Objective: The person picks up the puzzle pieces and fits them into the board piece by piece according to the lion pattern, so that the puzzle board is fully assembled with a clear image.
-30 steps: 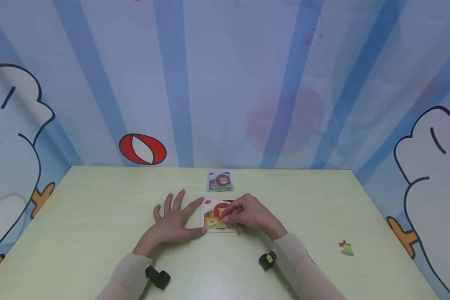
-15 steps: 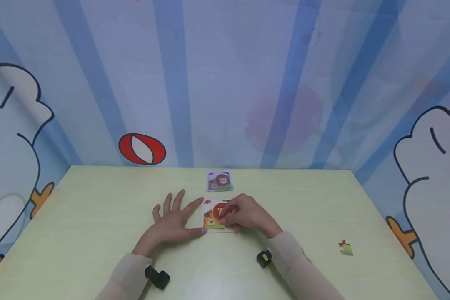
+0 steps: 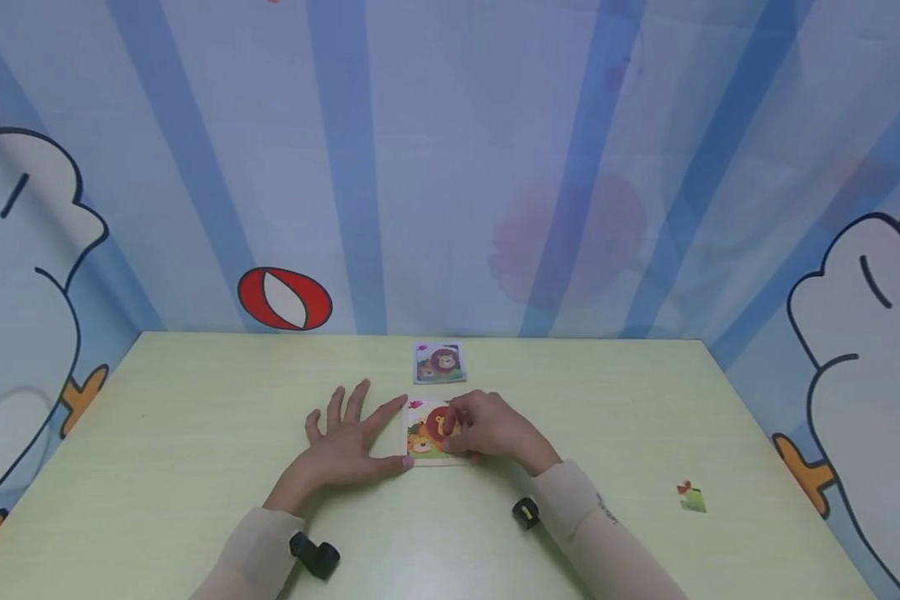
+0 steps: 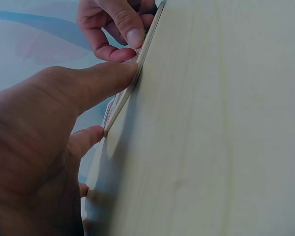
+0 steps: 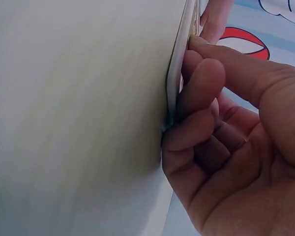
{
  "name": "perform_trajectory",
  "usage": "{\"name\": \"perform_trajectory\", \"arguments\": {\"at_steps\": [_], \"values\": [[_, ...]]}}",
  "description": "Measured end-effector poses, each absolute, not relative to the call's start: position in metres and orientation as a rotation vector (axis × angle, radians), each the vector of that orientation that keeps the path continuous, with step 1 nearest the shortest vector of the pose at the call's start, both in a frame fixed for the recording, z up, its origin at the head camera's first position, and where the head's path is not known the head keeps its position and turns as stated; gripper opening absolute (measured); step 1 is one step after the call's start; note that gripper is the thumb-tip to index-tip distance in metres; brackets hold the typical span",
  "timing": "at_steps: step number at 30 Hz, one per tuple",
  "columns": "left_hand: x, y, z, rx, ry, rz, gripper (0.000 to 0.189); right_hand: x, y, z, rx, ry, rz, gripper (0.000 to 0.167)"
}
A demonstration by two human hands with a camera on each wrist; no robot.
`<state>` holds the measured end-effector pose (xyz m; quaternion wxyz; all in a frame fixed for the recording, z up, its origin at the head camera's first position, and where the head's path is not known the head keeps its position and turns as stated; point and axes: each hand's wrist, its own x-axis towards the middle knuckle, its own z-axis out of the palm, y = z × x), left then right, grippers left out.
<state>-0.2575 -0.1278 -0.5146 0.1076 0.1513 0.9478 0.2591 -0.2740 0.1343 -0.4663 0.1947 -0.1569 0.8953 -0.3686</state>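
Observation:
A small jigsaw puzzle board (image 3: 438, 463) with a lion picture lies near the middle of the table. My left hand (image 3: 348, 450) is spread flat at its left side, thumb and index fingertip touching the edge. In the left wrist view the thumb (image 4: 105, 83) rests against the board's rim (image 4: 120, 108). Over the board's right part, my right hand (image 3: 498, 431) pinches a puzzle piece with curled fingers, which hide most of it. The right wrist view shows the right thumb (image 5: 226, 56) reaching onto the picture and the other fingers curled by the board's edge (image 5: 176, 73).
A picture card (image 3: 439, 363) with a similar lion lies just behind the board. One loose puzzle piece (image 3: 692, 497), green and red, lies far to the right on the table (image 3: 607, 400). A printed blue cloth (image 3: 450, 167) hangs behind the table.
The right hand has shifted slightly, and the gap in the picture beside its fingertips has closed up. The left hand, the card and the loose piece stay in place.

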Motion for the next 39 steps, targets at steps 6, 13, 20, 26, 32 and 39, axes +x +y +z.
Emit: {"name": "perform_trajectory", "arguments": {"at_steps": [6, 13, 20, 26, 32, 39], "values": [[-0.257, -0.129, -0.514, 0.442, 2.796, 0.748, 0.094, -0.275, 0.134, -0.468, -0.420, 2.508, -1.043, 0.014], [-0.258, -0.129, -0.516, 0.440, 2.797, 0.733, 0.095, -0.276, 0.137, -0.473, -0.407, 2.504, -1.061, 0.014], [-0.259, -0.129, -0.519, 0.450, 2.803, 0.747, 0.094, -0.273, 0.151, -0.473, -0.351, 2.536, -1.116, 0.017], [-0.259, -0.129, -0.520, 0.452, 2.811, 0.751, 0.094, -0.267, 0.172, -0.466, -0.330, 2.566, -1.127, 0.018], [-0.258, -0.128, -0.519, 0.447, 2.799, 0.762, 0.094, -0.260, 0.196, -0.457, -0.357, 2.529, -1.192, 0.028], [-0.256, -0.128, -0.514, 0.454, 2.794, 0.792, 0.095, -0.255, 0.220, -0.454, -0.298, 2.505, -1.240, 0.033]]}}
